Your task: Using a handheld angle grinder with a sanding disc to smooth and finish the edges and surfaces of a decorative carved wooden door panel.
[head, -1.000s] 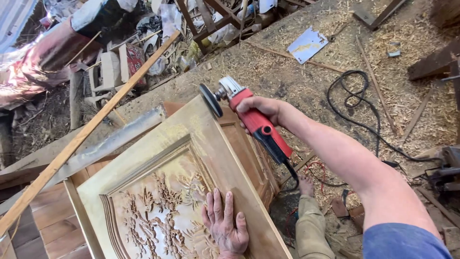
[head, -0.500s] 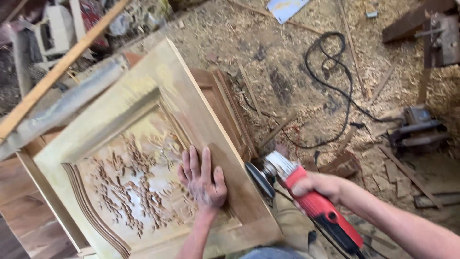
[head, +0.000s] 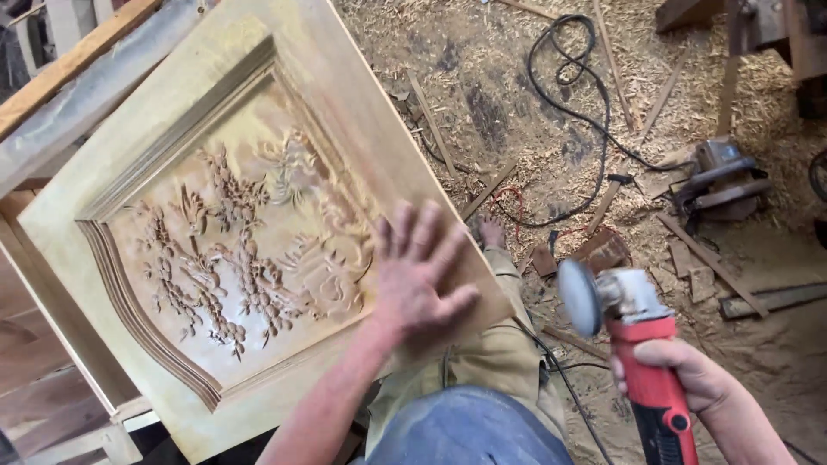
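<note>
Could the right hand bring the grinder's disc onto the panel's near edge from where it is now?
Probably yes. The right hand holds the red grinder off the panel, its disc in open air just past that edge. Only the left hand, flat near that edge, sits close to the path.

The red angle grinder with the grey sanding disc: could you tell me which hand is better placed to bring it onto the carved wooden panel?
Right hand: it grips the red angle grinder beside the carved wooden panel; the left hand lies on the panel.

floor (head: 517,103): bare ground thick with sawdust and wood shavings
cable (head: 594,112): black, looped loosely across the shavings
wood strips (head: 431,120): thin offcuts scattered flat
power tool (head: 719,176): dusty, resting at the right
plank (head: 775,299): flat, lower right
</note>
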